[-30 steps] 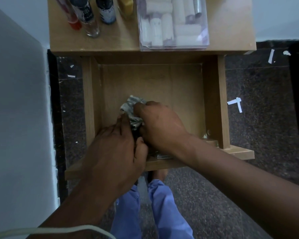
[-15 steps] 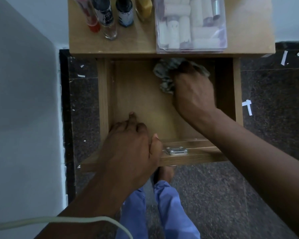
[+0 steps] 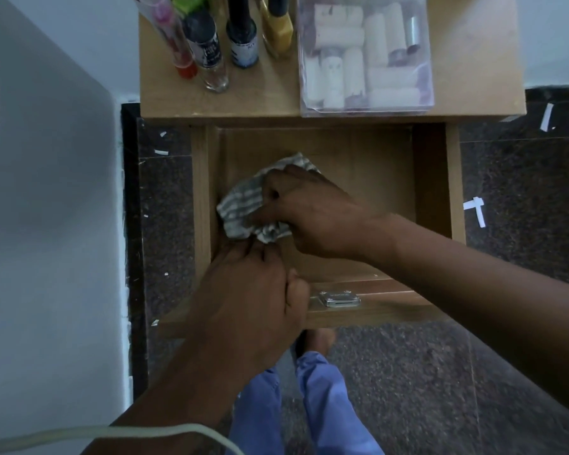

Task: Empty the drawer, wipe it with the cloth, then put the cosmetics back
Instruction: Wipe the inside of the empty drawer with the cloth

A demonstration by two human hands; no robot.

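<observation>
Presently my right hand [image 3: 309,215] grips the soft, limp striped grey cloth [image 3: 243,205], bunched for purchase; my left hand [image 3: 253,290] clasps the wooden drawer [image 3: 375,310] front.

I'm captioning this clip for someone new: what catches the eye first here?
The right hand pressing a striped cloth against the left side of the open, emptied drawer. Above it, on the tabletop, bottles stand beside a clear box of white tubes.

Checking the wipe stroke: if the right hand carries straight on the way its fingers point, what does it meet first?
Likely the drawer's left wall; the right hand points left with the cloth bunched ahead, nearly there.
</observation>
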